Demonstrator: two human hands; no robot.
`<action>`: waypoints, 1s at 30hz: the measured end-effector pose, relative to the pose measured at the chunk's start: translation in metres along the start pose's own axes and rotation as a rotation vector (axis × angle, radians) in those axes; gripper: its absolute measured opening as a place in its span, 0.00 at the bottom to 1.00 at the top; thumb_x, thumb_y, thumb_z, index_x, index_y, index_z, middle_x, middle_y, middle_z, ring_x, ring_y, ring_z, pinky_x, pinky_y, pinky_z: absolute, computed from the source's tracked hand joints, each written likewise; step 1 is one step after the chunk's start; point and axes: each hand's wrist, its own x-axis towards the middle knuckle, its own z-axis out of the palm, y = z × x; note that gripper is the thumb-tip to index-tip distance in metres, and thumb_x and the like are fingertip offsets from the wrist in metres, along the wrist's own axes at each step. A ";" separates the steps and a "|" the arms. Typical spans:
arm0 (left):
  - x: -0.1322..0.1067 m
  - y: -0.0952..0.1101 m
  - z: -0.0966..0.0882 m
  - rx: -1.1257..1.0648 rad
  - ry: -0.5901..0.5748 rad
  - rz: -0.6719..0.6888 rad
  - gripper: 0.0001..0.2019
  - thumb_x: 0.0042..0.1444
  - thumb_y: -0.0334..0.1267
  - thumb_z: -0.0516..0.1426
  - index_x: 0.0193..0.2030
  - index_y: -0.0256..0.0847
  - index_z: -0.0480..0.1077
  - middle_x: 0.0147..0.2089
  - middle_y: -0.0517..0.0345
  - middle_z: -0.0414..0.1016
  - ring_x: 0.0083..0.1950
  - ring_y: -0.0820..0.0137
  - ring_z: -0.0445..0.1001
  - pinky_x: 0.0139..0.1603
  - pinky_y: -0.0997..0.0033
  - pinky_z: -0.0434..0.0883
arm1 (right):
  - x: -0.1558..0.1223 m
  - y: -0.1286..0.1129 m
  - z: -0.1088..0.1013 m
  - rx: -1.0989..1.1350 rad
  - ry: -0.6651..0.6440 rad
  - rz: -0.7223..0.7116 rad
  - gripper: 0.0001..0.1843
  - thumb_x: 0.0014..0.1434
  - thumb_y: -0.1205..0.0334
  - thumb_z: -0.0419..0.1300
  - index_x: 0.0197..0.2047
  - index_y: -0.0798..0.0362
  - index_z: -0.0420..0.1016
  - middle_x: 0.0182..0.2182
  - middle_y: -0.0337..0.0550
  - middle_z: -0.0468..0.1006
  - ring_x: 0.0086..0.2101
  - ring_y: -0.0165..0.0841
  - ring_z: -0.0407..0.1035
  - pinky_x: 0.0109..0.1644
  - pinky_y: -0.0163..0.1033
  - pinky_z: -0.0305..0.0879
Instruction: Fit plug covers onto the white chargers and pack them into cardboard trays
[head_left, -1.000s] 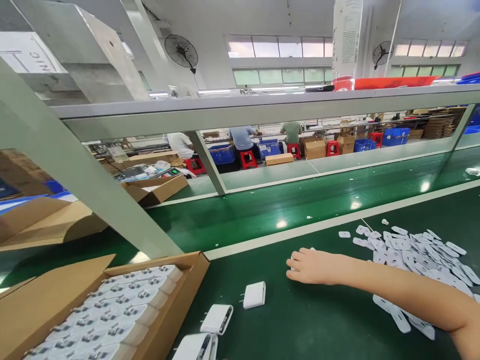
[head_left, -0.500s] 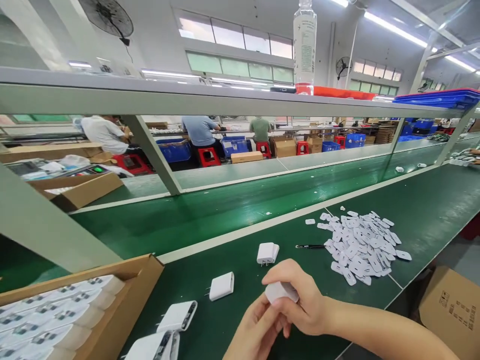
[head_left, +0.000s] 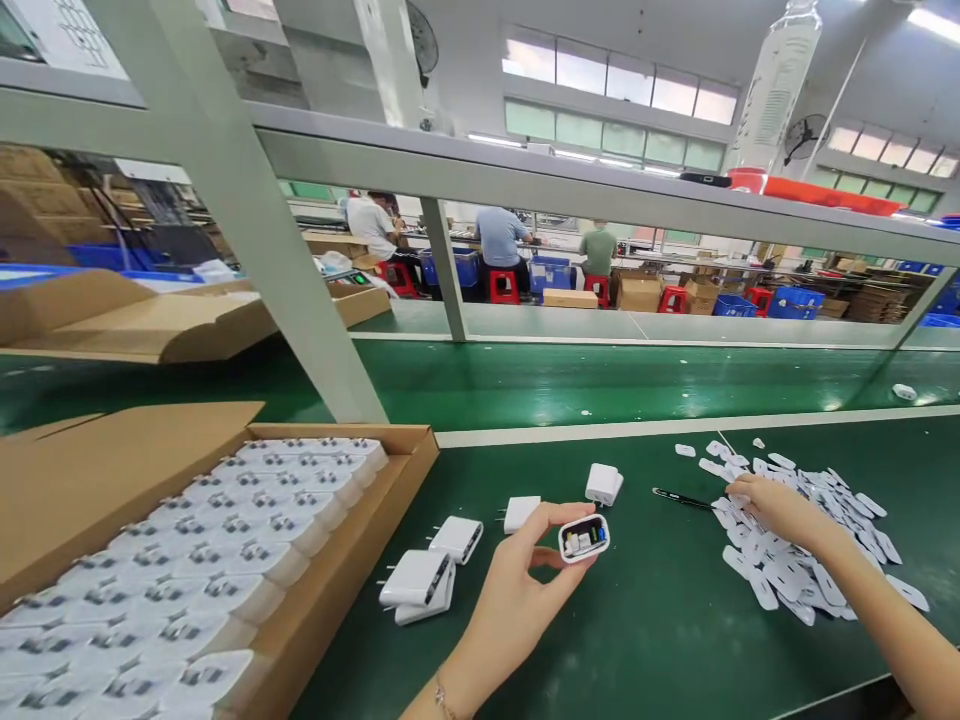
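Note:
My left hand (head_left: 525, 570) grips a white charger housing (head_left: 584, 538) between thumb and fingers. Its uncovered end faces me, and electronic parts show inside. To the right, my right hand (head_left: 772, 505) is at a pile of white cover plates (head_left: 810, 560), fingers bent together and fingertips down among them; what they pinch, if anything, is hidden. Left of and beyond my left hand lie several more white chargers: one pair (head_left: 420, 580) stacked, a charger (head_left: 456, 538) with its end uncovered, another charger (head_left: 520, 513) partly behind my fingers, and a pair (head_left: 603, 484) farther back.
A cardboard box (head_left: 409, 480) full of rows of white chargers stands at the left. A black pen-like tool (head_left: 681, 497) lies by the pile. Behind the green bench (head_left: 637, 640) runs a shelf frame (head_left: 525, 185), with a bottle (head_left: 776, 90) on it. People sit farther back.
My hands have parted. The right one has moved right to the plate pile, while the left keeps the charger with its uncovered end in sight. The view has turned left, showing more of the box.

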 end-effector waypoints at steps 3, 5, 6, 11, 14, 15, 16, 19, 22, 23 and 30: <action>0.002 -0.003 0.000 0.040 0.012 0.031 0.10 0.52 0.36 0.57 0.43 0.48 0.71 0.48 0.56 0.74 0.51 0.62 0.70 0.40 0.69 0.75 | 0.002 -0.004 0.000 -0.007 0.004 0.008 0.18 0.55 0.71 0.50 0.46 0.52 0.75 0.44 0.52 0.76 0.42 0.42 0.71 0.44 0.44 0.67; 0.004 -0.009 0.000 0.037 0.013 0.021 0.11 0.52 0.37 0.57 0.43 0.47 0.72 0.48 0.56 0.74 0.50 0.62 0.71 0.41 0.68 0.75 | 0.002 -0.017 -0.005 0.052 0.038 -0.005 0.19 0.59 0.65 0.48 0.51 0.51 0.71 0.47 0.52 0.73 0.45 0.42 0.69 0.46 0.46 0.66; 0.006 -0.014 0.001 0.010 0.013 0.000 0.11 0.52 0.37 0.57 0.44 0.47 0.72 0.47 0.56 0.74 0.47 0.62 0.72 0.40 0.67 0.75 | 0.001 -0.027 -0.009 0.152 0.056 -0.029 0.19 0.61 0.61 0.47 0.54 0.49 0.68 0.48 0.52 0.72 0.45 0.41 0.68 0.47 0.46 0.66; 0.010 -0.038 0.006 -0.296 0.084 -0.121 0.13 0.49 0.39 0.60 0.43 0.42 0.72 0.44 0.56 0.73 0.38 0.65 0.74 0.38 0.64 0.78 | 0.002 -0.097 -0.025 0.960 0.066 -0.274 0.20 0.63 0.53 0.48 0.56 0.49 0.65 0.39 0.45 0.71 0.35 0.32 0.69 0.45 0.44 0.67; 0.009 -0.042 0.004 -0.343 0.075 -0.147 0.13 0.47 0.37 0.63 0.41 0.41 0.74 0.45 0.54 0.75 0.43 0.62 0.73 0.42 0.66 0.77 | 0.010 -0.135 -0.022 1.253 0.027 -0.400 0.19 0.63 0.54 0.50 0.54 0.52 0.67 0.34 0.43 0.71 0.32 0.30 0.67 0.42 0.43 0.67; 0.009 -0.043 0.002 -0.341 0.064 -0.155 0.13 0.46 0.37 0.63 0.41 0.41 0.74 0.45 0.53 0.75 0.45 0.61 0.73 0.43 0.66 0.76 | 0.014 -0.144 -0.020 1.329 0.011 -0.425 0.18 0.63 0.54 0.52 0.53 0.53 0.68 0.34 0.44 0.72 0.32 0.31 0.67 0.41 0.42 0.66; 0.008 -0.042 0.000 -0.343 0.056 -0.167 0.14 0.45 0.36 0.64 0.41 0.40 0.74 0.46 0.52 0.76 0.45 0.61 0.73 0.43 0.66 0.76 | 0.019 -0.153 -0.017 1.394 -0.003 -0.438 0.18 0.62 0.54 0.53 0.52 0.53 0.69 0.34 0.44 0.72 0.32 0.31 0.67 0.40 0.41 0.66; 0.007 -0.042 -0.002 -0.377 0.055 -0.202 0.16 0.45 0.36 0.64 0.43 0.39 0.74 0.47 0.50 0.76 0.46 0.60 0.74 0.45 0.65 0.76 | 0.032 -0.172 -0.005 1.531 -0.018 -0.401 0.18 0.59 0.54 0.57 0.50 0.54 0.71 0.33 0.44 0.72 0.31 0.30 0.66 0.39 0.41 0.65; 0.007 -0.042 -0.001 -0.382 0.010 -0.246 0.17 0.47 0.36 0.63 0.46 0.39 0.73 0.49 0.50 0.75 0.45 0.61 0.75 0.46 0.66 0.75 | 0.041 -0.180 0.012 1.641 -0.007 -0.280 0.19 0.57 0.54 0.59 0.49 0.54 0.72 0.31 0.42 0.72 0.30 0.29 0.65 0.37 0.39 0.64; 0.007 -0.043 0.000 -0.378 -0.007 -0.262 0.17 0.48 0.36 0.63 0.47 0.39 0.73 0.49 0.50 0.75 0.45 0.62 0.75 0.47 0.66 0.74 | 0.042 -0.180 0.018 1.663 -0.009 -0.237 0.19 0.57 0.53 0.59 0.49 0.54 0.73 0.31 0.42 0.72 0.30 0.29 0.65 0.36 0.38 0.63; 0.014 -0.049 0.002 -0.645 -0.044 -0.425 0.17 0.54 0.45 0.58 0.48 0.39 0.68 0.43 0.52 0.71 0.32 0.70 0.73 0.28 0.70 0.76 | 0.038 -0.173 0.039 1.564 -0.070 -0.119 0.18 0.57 0.54 0.59 0.47 0.55 0.73 0.34 0.45 0.73 0.28 0.28 0.65 0.38 0.41 0.65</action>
